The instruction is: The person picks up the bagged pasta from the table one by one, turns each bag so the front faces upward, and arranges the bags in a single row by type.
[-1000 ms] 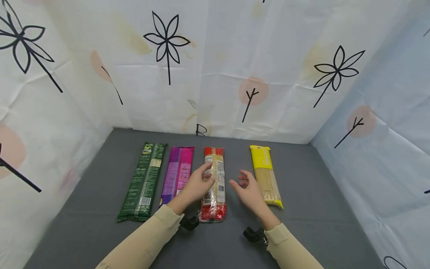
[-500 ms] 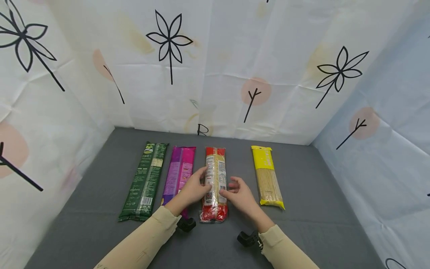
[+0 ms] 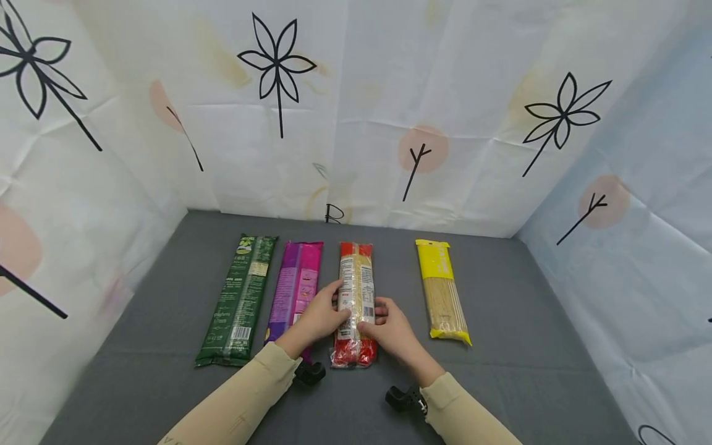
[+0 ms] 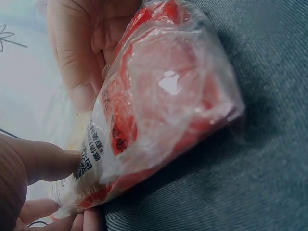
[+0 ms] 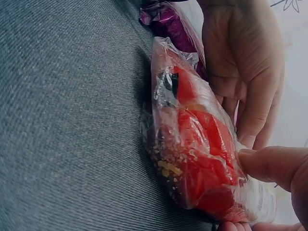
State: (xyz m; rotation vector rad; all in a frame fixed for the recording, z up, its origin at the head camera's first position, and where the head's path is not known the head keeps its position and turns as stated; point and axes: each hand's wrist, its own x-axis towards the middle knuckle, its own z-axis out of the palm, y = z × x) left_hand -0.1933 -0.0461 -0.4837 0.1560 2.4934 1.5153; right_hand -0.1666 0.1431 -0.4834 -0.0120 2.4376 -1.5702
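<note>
A clear spaghetti packet [image 3: 356,290] with red ends lies lengthwise on the grey table, printed labels facing up. My left hand [image 3: 319,315] grips its left side, thumb on top and fingers down along the edge. From the right, my right hand [image 3: 392,332] holds it the same way, a little nearer to me. In the left wrist view the crinkled red end [image 4: 168,82] of the packet rests against the cloth. The right wrist view shows small crumbs inside that end [image 5: 202,163], with both thumbs on the packet. Fingertips under the sides are partly hidden.
Left of the held packet lie a purple-and-pink packet [image 3: 286,290], partly behind my left hand and wrist, and a green spaghetti packet [image 3: 236,303]. A yellow packet of pasta [image 3: 442,290] lies to the right. White patterned cloth walls [image 3: 356,111] enclose the grey table [image 3: 500,346].
My right hand has moved left and nearer to me, onto the red-ended packet. My left hand has come down onto its left side. The packets stay in place.
</note>
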